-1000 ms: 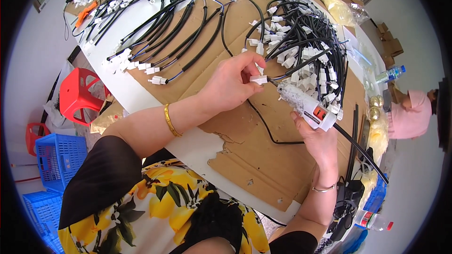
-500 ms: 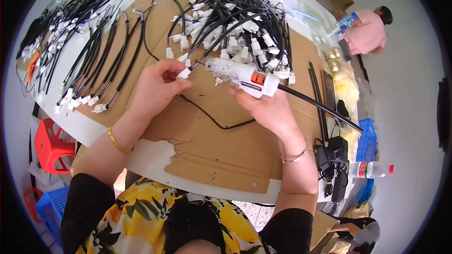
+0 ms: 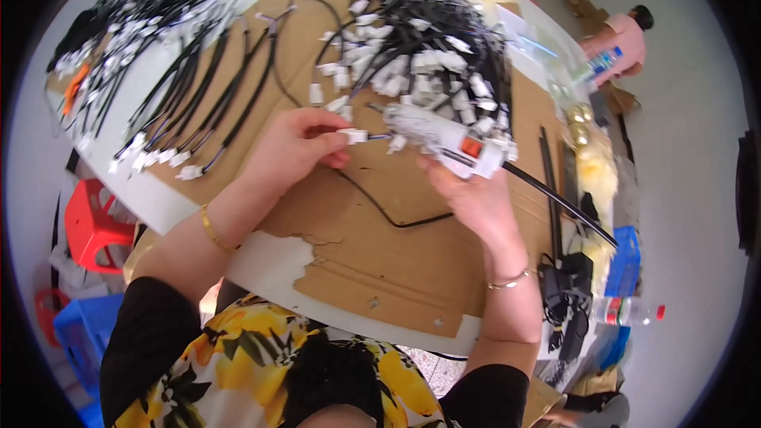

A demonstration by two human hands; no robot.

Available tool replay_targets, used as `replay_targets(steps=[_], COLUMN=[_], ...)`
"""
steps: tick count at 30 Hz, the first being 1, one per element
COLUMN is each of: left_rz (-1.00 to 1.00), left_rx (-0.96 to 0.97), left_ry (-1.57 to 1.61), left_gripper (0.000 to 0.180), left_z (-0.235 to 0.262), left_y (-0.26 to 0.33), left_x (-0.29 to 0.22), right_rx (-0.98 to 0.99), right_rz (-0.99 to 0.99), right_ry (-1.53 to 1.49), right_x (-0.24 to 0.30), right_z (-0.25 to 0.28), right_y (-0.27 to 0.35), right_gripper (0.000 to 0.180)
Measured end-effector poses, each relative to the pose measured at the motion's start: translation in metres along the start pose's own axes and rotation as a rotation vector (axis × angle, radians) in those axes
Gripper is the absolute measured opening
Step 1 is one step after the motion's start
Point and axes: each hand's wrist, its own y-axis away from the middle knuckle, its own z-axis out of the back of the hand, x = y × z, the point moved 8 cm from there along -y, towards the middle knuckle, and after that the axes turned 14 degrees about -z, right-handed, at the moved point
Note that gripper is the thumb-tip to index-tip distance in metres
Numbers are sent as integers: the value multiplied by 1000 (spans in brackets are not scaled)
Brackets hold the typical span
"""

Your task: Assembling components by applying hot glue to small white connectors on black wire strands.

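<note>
My left hand (image 3: 295, 150) pinches a small white connector (image 3: 354, 136) on the end of a thin black cable (image 3: 380, 212) that loops down over the cardboard sheet (image 3: 380, 269). My right hand (image 3: 468, 190) grips a white glue gun (image 3: 444, 136) with an orange switch; its nozzle points left and meets the connector. A thick black cord (image 3: 555, 200) runs from the gun to the right. Just behind both hands lies a tangled pile of black cables with white connectors (image 3: 420, 40).
Rows of sorted black cables with white plugs (image 3: 182, 103) lie at the left on the white table (image 3: 269, 265). A black adapter (image 3: 567, 285) and plastic bottle (image 3: 626, 311) sit at the right. Red stool (image 3: 91, 226) and blue crate (image 3: 79, 333) stand below left. Another person (image 3: 618, 36) is far right.
The view has swung, so the table sits more centred. My hands have stayed together, with the connector held against the glue gun's tip throughout.
</note>
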Motion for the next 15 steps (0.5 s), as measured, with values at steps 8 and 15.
replay_targets(steps=[8,15], left_rz=[-78,-183], left_rx=[52,10], left_ry=[21,-19], left_gripper=[16,16], left_z=[3,7], left_y=[-5,-5], left_x=[1,-9], right_rx=[44,65], right_rz=[-112,-150], right_ry=[-173,-128], right_x=[-6,-11], right_z=[-3,-5], right_y=[-2,-3], right_gripper=[18,21])
